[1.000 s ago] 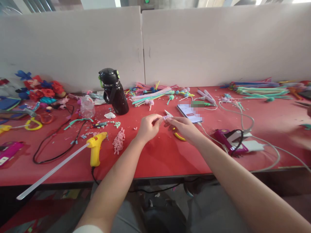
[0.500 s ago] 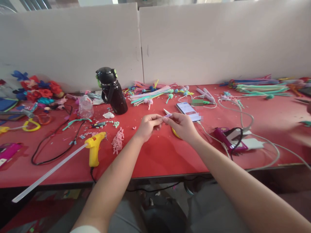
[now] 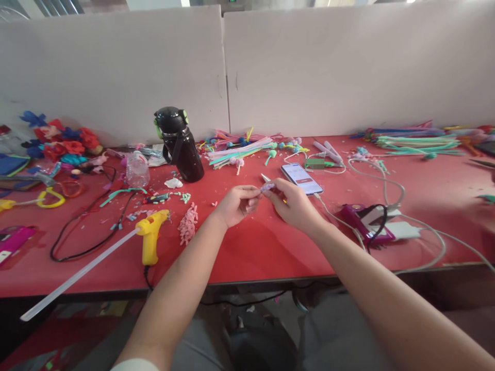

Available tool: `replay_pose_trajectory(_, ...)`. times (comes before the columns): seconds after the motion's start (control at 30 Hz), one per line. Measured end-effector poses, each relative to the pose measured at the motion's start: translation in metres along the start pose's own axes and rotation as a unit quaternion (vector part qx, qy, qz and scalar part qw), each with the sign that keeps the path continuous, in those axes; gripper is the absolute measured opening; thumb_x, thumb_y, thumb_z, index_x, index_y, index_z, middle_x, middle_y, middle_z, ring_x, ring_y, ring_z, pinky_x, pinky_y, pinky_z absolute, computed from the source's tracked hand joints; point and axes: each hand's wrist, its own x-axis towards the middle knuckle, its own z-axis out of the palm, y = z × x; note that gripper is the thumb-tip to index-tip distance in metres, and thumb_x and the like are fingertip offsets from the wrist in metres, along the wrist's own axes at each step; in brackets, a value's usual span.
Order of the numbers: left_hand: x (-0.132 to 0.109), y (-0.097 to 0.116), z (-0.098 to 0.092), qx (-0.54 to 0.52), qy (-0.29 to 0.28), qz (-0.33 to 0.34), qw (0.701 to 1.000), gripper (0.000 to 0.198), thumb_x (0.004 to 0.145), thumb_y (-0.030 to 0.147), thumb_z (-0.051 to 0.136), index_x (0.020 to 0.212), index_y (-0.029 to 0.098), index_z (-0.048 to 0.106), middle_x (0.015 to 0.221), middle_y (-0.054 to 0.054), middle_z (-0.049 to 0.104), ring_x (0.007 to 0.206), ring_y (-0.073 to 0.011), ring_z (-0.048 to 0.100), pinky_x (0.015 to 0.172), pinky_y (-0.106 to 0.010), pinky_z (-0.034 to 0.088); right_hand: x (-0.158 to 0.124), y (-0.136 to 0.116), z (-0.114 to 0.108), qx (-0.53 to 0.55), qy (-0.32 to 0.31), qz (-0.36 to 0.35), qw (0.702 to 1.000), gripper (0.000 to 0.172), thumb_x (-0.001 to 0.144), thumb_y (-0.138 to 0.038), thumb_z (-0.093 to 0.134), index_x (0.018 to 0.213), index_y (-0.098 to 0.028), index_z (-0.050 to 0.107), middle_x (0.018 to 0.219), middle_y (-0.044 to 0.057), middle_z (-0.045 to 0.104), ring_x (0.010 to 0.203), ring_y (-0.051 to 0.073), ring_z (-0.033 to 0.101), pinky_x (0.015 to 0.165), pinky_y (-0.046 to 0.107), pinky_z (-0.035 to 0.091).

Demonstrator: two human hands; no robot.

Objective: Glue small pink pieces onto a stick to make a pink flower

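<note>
Over the middle of the red table [image 3: 251,252], my left hand [image 3: 236,204] and my right hand [image 3: 293,204] meet fingertip to fingertip. Both pinch a small lilac pipe-cleaner piece [image 3: 267,187] held between them. My right hand covers most of a pair of scissors [image 3: 266,179]; only the metal tip shows beyond the fingers, and I cannot tell whether the hand grips them. A phone [image 3: 301,178] with a lit screen lies just beyond my right hand.
A black bottle [image 3: 179,145] stands behind my left hand. A yellow glue gun [image 3: 150,237] with a long stick lies at the left, next to pink scraps [image 3: 187,224]. Pipe-cleaner bundles [image 3: 240,149] and cables [image 3: 390,196] line the back and right. White partitions [image 3: 247,72] close the far edge.
Both hands have shifted a little nearer to me and stay pinched on the lilac piece. The yellow scissor handle below my right hand is now hidden.
</note>
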Motion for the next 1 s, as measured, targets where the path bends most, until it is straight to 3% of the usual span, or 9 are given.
replay_pose_trajectory(0.1, 0.001, -0.001, -0.003, 0.103, 0.009, 0.053, 0.993, 0.028, 0.078, 0.043, 0.075, 0.075, 0.016, 0.068, 0.064, -0.001, 0.055, 0.058, -0.0113, 0.048, 0.057, -0.028, 0.034, -0.001, 0.000, -0.003, -0.020, 0.012, 0.013, 1.000, 0.022, 0.097, -0.039, 0.054, 0.085, -0.022, 0.062, 0.081, 0.006, 0.069, 0.071, 0.019, 0.061, 0.066, 0.032, 0.045)
replay_pose_trajectory(0.27, 0.002, -0.003, -0.005, 0.275, 0.118, 0.195, 0.934, 0.025, 0.084, 0.041, 0.073, 0.093, 0.018, 0.075, 0.095, -0.005, 0.073, 0.086, -0.0155, 0.062, 0.078, -0.028, 0.045, -0.001, 0.002, -0.008, -0.076, 0.002, 0.070, 0.995, 0.023, 0.087, -0.034, 0.059, 0.068, -0.022, 0.054, 0.060, 0.000, 0.057, 0.057, 0.016, 0.051, 0.057, 0.030, 0.037)
replay_pose_trajectory(0.47, -0.002, -0.005, 0.002, 0.292, 0.056, 0.182, 0.937, 0.035, 0.085, 0.050, 0.075, 0.087, 0.015, 0.077, 0.081, -0.006, 0.074, 0.072, -0.0147, 0.062, 0.069, -0.027, 0.048, -0.001, 0.004, -0.004, -0.127, -0.038, 0.058, 0.990, 0.020, 0.081, -0.027, 0.063, 0.065, -0.022, 0.052, 0.065, 0.001, 0.061, 0.059, 0.015, 0.050, 0.059, 0.030, 0.036)
replay_pose_trajectory(0.63, 0.004, -0.008, -0.004, 0.226, 0.075, 0.182, 0.954, 0.036, 0.086, 0.051, 0.073, 0.083, 0.015, 0.076, 0.075, -0.006, 0.072, 0.068, -0.0140, 0.064, 0.068, -0.027, 0.052, -0.001, 0.009, -0.003, -0.113, -0.016, -0.002, 0.994, 0.003, 0.085, -0.023, 0.062, 0.085, -0.021, 0.065, 0.084, 0.005, 0.069, 0.072, 0.018, 0.060, 0.067, 0.031, 0.043)
replay_pose_trajectory(0.8, 0.008, -0.008, -0.008, 0.140, 0.096, 0.150, 0.974, 0.036, 0.077, 0.049, 0.076, 0.082, 0.014, 0.075, 0.076, -0.006, 0.071, 0.068, -0.0139, 0.063, 0.067, -0.028, 0.053, -0.001, 0.018, 0.000, -0.093, 0.011, -0.015, 0.995, 0.017, 0.088, -0.028, 0.066, 0.104, -0.022, 0.067, 0.102, 0.009, 0.074, 0.089, 0.024, 0.068, 0.079, 0.035, 0.050)
replay_pose_trajectory(1.0, 0.008, -0.008, -0.010, 0.158, 0.112, 0.123, 0.973, 0.031, 0.077, 0.045, 0.075, 0.081, 0.014, 0.074, 0.076, -0.006, 0.070, 0.066, -0.0123, 0.061, 0.064, -0.026, 0.048, -0.001, 0.022, 0.003, -0.045, -0.018, 0.006, 0.999, 0.018, 0.097, -0.022, 0.052, 0.104, -0.021, 0.069, 0.099, 0.009, 0.077, 0.089, 0.024, 0.072, 0.081, 0.035, 0.052)
